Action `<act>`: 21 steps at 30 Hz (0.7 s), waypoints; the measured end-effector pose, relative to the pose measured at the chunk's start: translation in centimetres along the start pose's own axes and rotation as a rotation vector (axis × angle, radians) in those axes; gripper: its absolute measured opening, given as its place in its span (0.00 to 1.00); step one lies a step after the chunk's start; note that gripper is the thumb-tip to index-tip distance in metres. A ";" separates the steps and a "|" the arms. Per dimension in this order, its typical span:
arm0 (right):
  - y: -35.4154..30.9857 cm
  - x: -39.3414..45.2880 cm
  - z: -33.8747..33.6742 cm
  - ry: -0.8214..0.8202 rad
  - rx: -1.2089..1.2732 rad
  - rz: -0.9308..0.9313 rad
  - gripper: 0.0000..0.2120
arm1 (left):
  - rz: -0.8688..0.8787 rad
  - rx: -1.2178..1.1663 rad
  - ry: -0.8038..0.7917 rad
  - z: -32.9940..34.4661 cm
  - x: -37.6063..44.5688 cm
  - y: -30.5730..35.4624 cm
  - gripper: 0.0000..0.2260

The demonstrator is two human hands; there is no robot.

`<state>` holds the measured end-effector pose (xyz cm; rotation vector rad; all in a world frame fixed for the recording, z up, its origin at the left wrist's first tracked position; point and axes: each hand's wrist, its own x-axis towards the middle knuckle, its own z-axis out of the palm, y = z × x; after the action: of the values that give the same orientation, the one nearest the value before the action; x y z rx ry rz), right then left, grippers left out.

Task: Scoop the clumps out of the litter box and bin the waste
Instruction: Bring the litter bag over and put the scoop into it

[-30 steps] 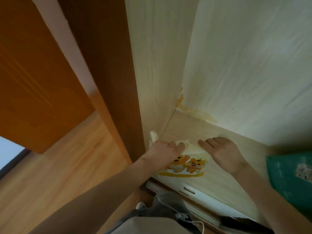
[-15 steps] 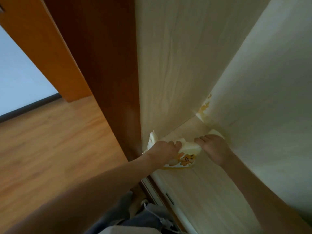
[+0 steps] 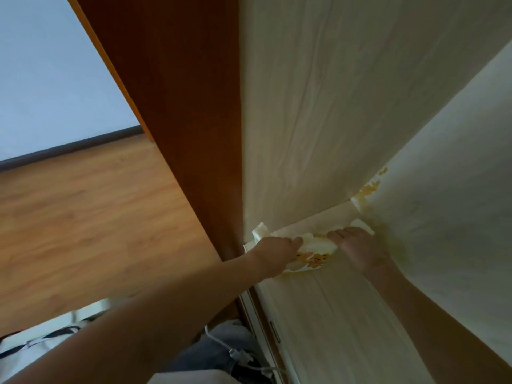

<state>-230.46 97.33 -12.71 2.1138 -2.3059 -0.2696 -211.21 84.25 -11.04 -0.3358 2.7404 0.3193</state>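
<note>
**Both hands on a cartoon-printed pack in the cupboard corner**

We see neither litter box nor bin in this view. What we have our hands on is a pale yellow soft pack (image 3: 311, 252) printed with orange cartoon animals, lying on a light wood-grain shelf (image 3: 340, 314) close to the inner corner of the cupboard. Our left hand (image 3: 274, 252) is curled over the pack's left end, fingers closed on it. Our right hand (image 3: 357, 249) rests knuckles-up on its right end, fingers bent down over the pack; whether they truly pinch it we cannot tell. Behind the pack the pale back panel (image 3: 304, 120) rises, with yellowish staining (image 3: 370, 189) at the corner seam. Left of the cupboard stands a dark brown door edge (image 3: 180, 120), then the wooden floor (image 3: 83, 217).
</note>
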 end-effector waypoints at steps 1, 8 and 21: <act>0.1 -0.1 0.0 0.001 0.011 0.004 0.27 | 0.010 -0.005 0.007 0.0 0.0 -0.5 0.24; -0.3 0.9 0.6 0.141 0.140 0.170 0.29 | 0.050 0.105 0.055 0.6 -1.2 -3.7 0.21; -6.0 1.8 -2.5 0.268 1.977 1.563 0.18 | 0.136 0.318 0.008 0.5 -1.7 -2.9 0.35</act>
<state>-224.36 94.75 -11.23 -0.9363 -2.8703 2.4899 -208.74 81.92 -11.39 -0.0667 2.7675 -0.0851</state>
